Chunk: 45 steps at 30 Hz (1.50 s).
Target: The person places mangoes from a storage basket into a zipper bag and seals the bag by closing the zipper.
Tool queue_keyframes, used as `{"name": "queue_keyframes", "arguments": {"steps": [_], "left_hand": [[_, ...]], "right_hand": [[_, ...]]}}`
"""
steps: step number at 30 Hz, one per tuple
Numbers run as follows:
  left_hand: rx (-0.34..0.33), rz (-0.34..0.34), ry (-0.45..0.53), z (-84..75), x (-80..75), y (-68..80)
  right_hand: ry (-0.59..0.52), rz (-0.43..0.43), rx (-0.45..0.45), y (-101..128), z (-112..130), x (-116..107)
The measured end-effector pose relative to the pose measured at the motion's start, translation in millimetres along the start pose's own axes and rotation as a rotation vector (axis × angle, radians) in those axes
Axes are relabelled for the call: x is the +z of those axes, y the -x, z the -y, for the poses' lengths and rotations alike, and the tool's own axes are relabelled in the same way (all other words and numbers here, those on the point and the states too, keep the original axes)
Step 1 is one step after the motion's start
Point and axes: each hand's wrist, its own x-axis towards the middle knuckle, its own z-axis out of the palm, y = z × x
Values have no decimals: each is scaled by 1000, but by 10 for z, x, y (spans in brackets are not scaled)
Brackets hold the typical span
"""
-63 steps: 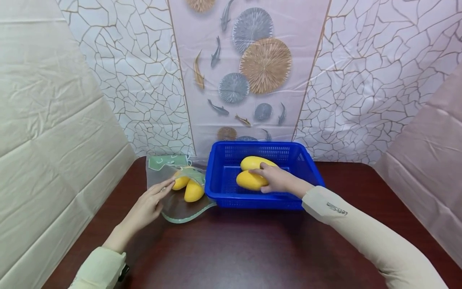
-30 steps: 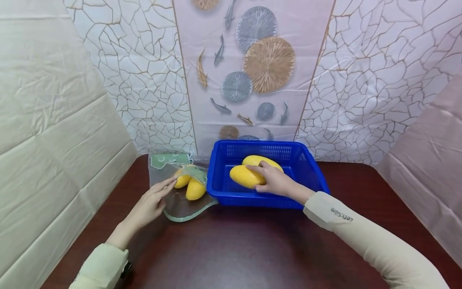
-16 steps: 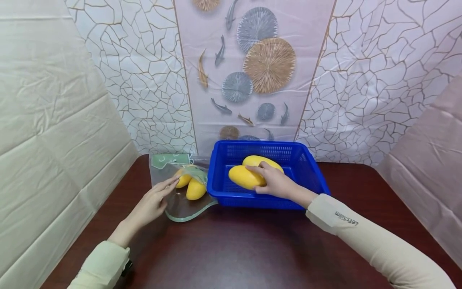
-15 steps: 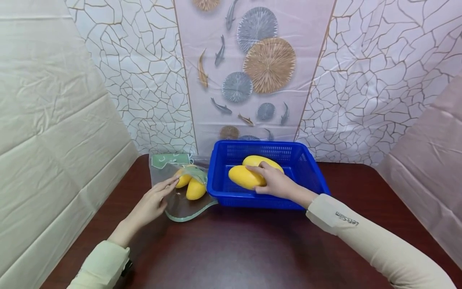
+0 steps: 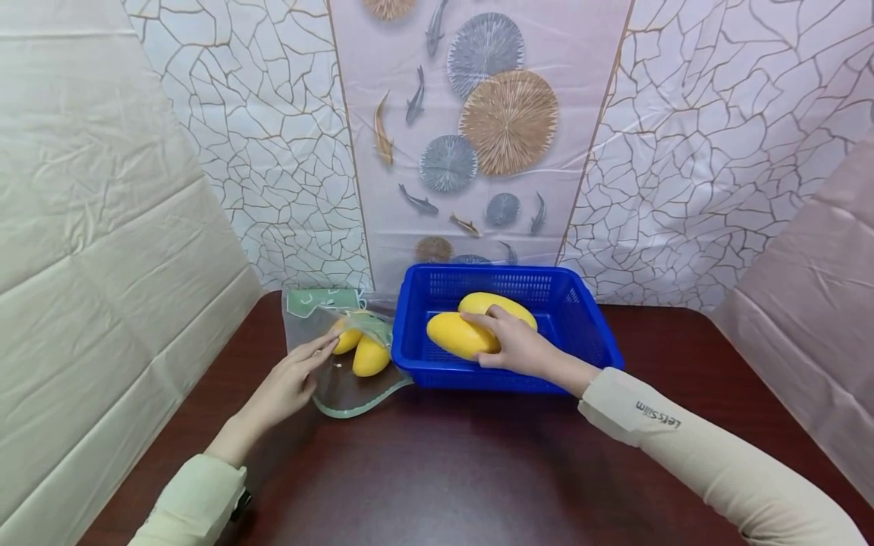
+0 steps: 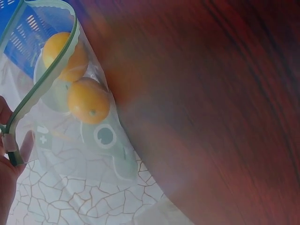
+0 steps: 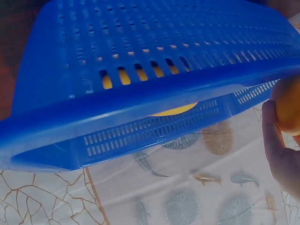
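My right hand [image 5: 515,341] grips a yellow mango [image 5: 457,336] from its right side, over the blue basket [image 5: 437,379]. In the right wrist view this mango [image 7: 289,105] shows at the right edge, level with the basket's rim, thumb along it. A second mango [image 5: 495,303] lies in the basket behind it. At the left, my left hand [image 5: 287,387] pinches the green edge of a clear zip bag [image 5: 344,412]; in the left wrist view the fingers are at the zip edge [image 6: 40,84]. Two mangoes [image 5: 371,358] lie inside the bag, partly covered by its printed film.
The dark red-brown table [image 5: 437,470] stretches in front of the basket and out to both sides. Behind it hangs a patterned backdrop [image 5: 508,121], with pale cloth walls [image 5: 102,265] at the sides. The bag lies right against the basket's left wall.
My right hand has raised the front mango and shifted it slightly left, tilting it a little. The left hand stays at the bag's edge. The head view has shifted slightly.
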Motion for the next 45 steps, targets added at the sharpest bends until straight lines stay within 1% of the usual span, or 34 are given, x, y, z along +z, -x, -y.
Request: {"name": "queue_keyframes", "arguments": {"steps": [8,13,20,24,30,37,45], "left_hand": [[-3,3,2,1,-3,-2],[18,-10,6,-2,13,-3],[14,-12,2,-5,15,-9],[9,-10,-1,0,16,-13],[8,-11,-1,2,15,-20],[-4,-2,0,-5,14,-23],[-14,6,-7,-10,-3,-11]], "right_hand": [[-22,-26,1,-4,95,-34],[-51,-21,10,15,192,-39],[-58,-18,-29,28,321,-19],[-67,-8,-34,31,387,-1],[-111,2,-41,26,478,49],[-134,9,-56,14,580,130],[-163,39,-77,-32,712,257]]}}
